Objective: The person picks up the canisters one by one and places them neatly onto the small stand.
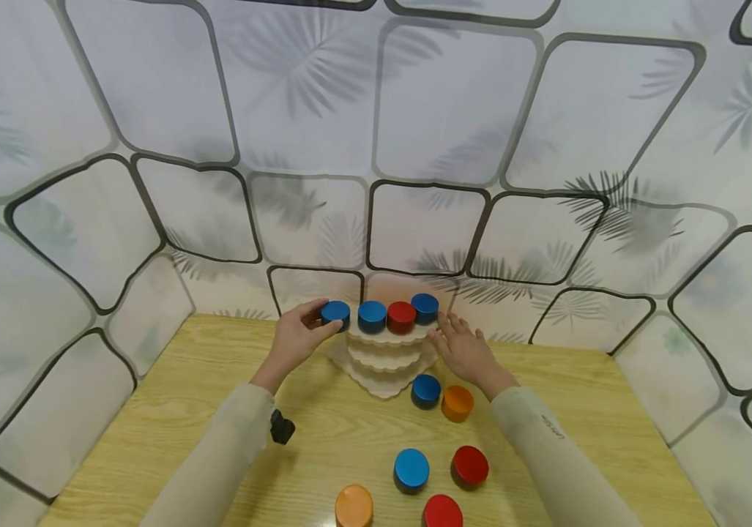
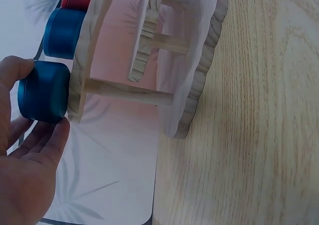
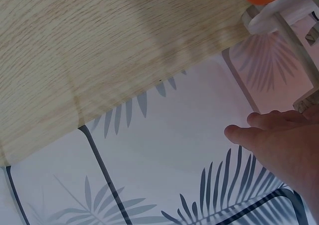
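A tiered wooden stand (image 1: 385, 359) with scalloped shelves is at the back of the table. My left hand (image 1: 295, 338) pinches a blue tin (image 1: 335, 315) at the left end of its top shelf; in the left wrist view the tin (image 2: 45, 92) sits against the shelf's edge between thumb and fingers. Beside it on the top shelf are a blue tin (image 1: 372, 317), a red tin (image 1: 401, 318) and another blue tin (image 1: 425, 309). My right hand (image 1: 469, 355), fingers extended, is at the shelf's right end; in the right wrist view the hand (image 3: 284, 140) holds nothing visible.
In front of the stand on the table (image 1: 217, 380) are a dark blue tin (image 1: 425, 391) and an orange tin (image 1: 458, 403). Nearer are a blue tin (image 1: 411, 470), two red tins (image 1: 470, 467) and a light orange tin (image 1: 354, 506). A small black object (image 1: 281, 427) is beside the left sleeve.
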### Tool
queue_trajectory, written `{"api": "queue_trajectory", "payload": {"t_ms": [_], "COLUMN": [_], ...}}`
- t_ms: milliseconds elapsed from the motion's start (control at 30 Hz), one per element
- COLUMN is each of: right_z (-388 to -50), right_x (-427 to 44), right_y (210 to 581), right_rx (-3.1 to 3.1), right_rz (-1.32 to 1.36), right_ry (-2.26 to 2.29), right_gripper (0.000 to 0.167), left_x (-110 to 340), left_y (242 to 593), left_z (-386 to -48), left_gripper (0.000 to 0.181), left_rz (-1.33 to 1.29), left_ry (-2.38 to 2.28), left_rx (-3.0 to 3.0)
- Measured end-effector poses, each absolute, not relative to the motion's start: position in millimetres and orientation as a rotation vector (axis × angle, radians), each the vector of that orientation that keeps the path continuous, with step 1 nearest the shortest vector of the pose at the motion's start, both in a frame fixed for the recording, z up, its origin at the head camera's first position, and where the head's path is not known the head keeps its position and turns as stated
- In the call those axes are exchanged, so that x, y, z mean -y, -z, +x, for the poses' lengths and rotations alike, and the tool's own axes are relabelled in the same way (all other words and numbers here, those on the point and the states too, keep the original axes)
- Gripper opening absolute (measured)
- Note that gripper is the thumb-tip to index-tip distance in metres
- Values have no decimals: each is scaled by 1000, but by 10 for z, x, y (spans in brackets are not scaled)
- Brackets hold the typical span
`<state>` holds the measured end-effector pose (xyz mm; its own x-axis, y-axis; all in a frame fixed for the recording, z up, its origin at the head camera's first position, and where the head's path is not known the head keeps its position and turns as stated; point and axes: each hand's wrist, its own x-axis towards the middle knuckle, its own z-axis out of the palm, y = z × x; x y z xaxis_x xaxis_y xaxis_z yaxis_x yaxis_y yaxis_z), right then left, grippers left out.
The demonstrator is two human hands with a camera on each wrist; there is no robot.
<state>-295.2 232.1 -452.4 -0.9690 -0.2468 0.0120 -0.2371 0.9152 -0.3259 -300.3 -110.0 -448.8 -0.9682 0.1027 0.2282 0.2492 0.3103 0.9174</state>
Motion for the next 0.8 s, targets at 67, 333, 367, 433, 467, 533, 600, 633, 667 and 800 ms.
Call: {"api": "queue_trajectory", "payload": {"t_ms": [67, 333, 367, 433, 467, 533, 600, 633, 667, 800], "right_z": [-2950, -2951, -2950, -2956, -2960, -2965, -2966, -2966, -2966, -2963], "right_x": [-2324, -2333, -2335, -2337, -2336, -2333, -2330, -2330, -2328, -2326], "right_y": [4521, 4524, 4525, 4532, 4538, 4545, 4545, 4545, 4544, 4538], "right_rx": [-3048, -3050, -3048, -3046, -3047, -3047, -3046, -3045, -3045, -3044], "right_rz": [-385, -389, -386, -385, -386, -387, -385, -384, -384, -385], "right_ry": [514, 510, 510, 517, 516, 518, 524, 525, 524, 527], "right_gripper": [71, 72, 72, 72, 72, 72, 72, 72, 72, 72], "left_x": [1086, 1056, 1054, 1049, 1046, 1039, 1032, 1029, 1026, 1014], "left_y": [4474, 4428, 4427, 4423, 4423, 4417, 4409, 4404, 4398, 4373], "left_z": [-3016, -3056, -3063, -3075, -3083, -3098, -3110, -3113, -3117, -3129], "left_gripper": [63, 65, 66, 66, 67, 67, 67, 67, 67, 67], "left_rz": [-339, -386, -395, -400, -400, -403, -407, -408, -408, -412], "left_ry": [1732, 1719, 1711, 1696, 1689, 1674, 1656, 1647, 1642, 1613], "left_rx": [2446, 2481, 2486, 2499, 2507, 2521, 2537, 2545, 2552, 2584]}}
